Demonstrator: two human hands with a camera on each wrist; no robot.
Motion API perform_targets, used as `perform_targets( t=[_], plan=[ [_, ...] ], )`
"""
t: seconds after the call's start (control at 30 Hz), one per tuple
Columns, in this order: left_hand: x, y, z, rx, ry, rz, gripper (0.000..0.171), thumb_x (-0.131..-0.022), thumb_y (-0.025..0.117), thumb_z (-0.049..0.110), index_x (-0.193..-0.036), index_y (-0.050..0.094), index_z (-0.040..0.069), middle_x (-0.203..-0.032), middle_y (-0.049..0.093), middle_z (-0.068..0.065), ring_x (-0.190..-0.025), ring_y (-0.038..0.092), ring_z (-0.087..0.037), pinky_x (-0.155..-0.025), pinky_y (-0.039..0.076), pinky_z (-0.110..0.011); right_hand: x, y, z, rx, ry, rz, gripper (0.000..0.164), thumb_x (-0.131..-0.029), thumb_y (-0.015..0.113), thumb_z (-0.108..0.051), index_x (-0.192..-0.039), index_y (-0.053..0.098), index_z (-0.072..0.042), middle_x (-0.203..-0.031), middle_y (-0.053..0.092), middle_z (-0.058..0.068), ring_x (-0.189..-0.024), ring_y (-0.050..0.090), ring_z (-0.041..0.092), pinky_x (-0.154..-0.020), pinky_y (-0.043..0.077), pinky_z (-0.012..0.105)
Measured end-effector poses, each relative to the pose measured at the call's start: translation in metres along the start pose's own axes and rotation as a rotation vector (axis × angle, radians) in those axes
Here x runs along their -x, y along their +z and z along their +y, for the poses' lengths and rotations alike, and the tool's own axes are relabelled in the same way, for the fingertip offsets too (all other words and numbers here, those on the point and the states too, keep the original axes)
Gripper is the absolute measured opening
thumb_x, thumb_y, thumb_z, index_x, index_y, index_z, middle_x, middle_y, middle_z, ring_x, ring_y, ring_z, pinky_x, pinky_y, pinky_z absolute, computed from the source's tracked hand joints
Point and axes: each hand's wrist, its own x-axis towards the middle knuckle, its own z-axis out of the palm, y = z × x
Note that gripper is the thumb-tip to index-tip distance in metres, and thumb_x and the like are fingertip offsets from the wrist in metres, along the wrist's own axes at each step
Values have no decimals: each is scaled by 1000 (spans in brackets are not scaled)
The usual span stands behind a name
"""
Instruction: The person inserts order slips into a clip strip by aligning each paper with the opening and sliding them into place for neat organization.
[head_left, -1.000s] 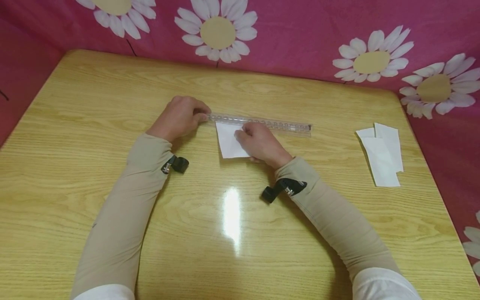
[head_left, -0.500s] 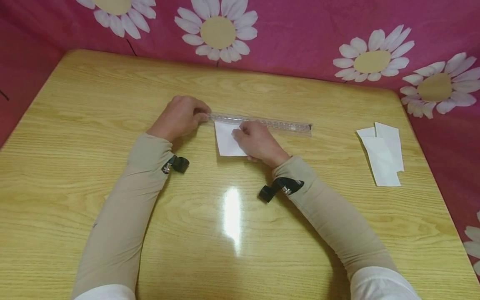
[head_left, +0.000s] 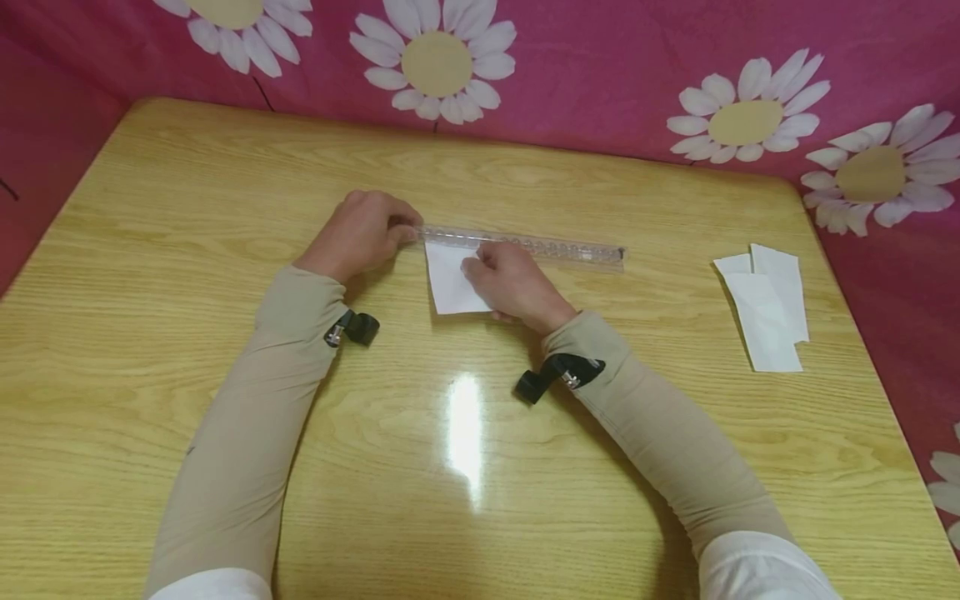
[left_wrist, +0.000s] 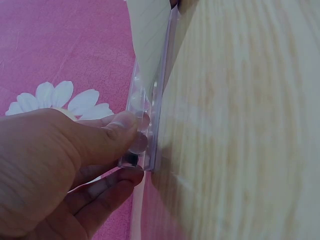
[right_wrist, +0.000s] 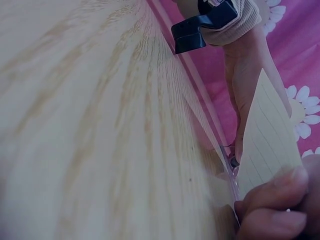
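A long clear plastic strip (head_left: pixel 573 250), with a row of round shapes along it, lies crosswise on the wooden table. My left hand (head_left: pixel 362 233) pinches its left end; in the left wrist view the thumb (left_wrist: pixel 120 127) presses on top while other fingers lie below. In my right hand (head_left: pixel 521 285) is a small white sheet of paper (head_left: pixel 452 285), pinched near its right side. The paper's far edge meets the strip. Seen from the right wrist, faint ruled lines cross the paper (right_wrist: pixel 267 137), and the right fingers (right_wrist: pixel 282 192) curl at its lower part.
Several white paper pieces (head_left: pixel 761 312) overlap at the right of the table (head_left: pixel 600 492). Pink cloth with daisies (head_left: pixel 585 75) hangs behind the far edge. A black wrist mount (head_left: pixel 562 375) juts from the right sleeve, another black mount (head_left: pixel 356 327) from the left.
My right hand and the paper have shifted slightly left along the strip, toward the left hand. The left hand and the strip stay in place.
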Motion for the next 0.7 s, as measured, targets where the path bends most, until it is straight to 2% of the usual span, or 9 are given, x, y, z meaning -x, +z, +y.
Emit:
perform_targets(
  t=[0.33,0.7],
  plan=[
    [0,1,0,3,-5,-4,27,-103,64,17,-125,74,6,-130,72,-17,-123,64,-32,-112,49,-48,-3,2,-1,29,-25,8,28,-107,50,-29,-89,58,-9,-63,47,-2,-43,44,12,-40,37,26],
    [0,0,-1,10,0,-1,27,-103,64,16,-125,74,6,-131,72,-16,-126,63,-32,-113,48,-48,-3,4,-3,19,-27,3,29,-107,50,-29,-88,58,-9,-62,47,-2,-44,43,12,-40,36,26]
  ],
)
